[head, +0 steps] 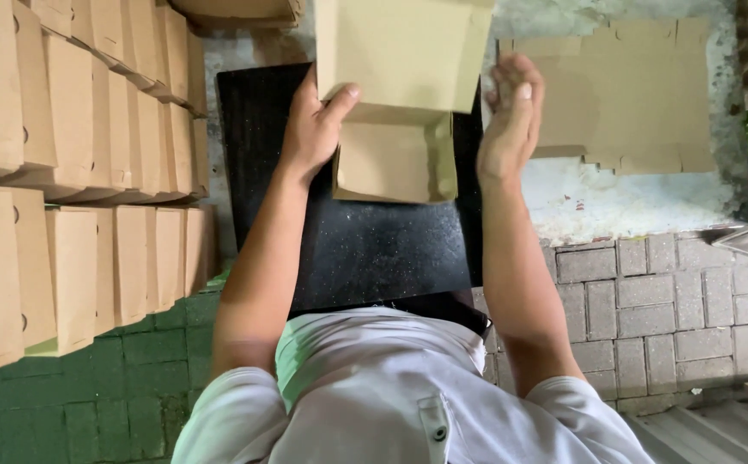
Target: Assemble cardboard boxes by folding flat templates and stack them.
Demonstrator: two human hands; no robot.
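The half-folded carton is plain tan-brown cardboard, a shade paler on its inner flaps. Under it, the bench is black with fine pale speckles. To the left of the bench, the rows of finished boxes share the same unprinted tan, each with a small dark notch at the edge. To the right of the bench, the flat die-cut sheets are tan too, lying on a whitish, stained slab. Below that slab, the paving bricks are grey; left of the bench they look green. The shirt is white.
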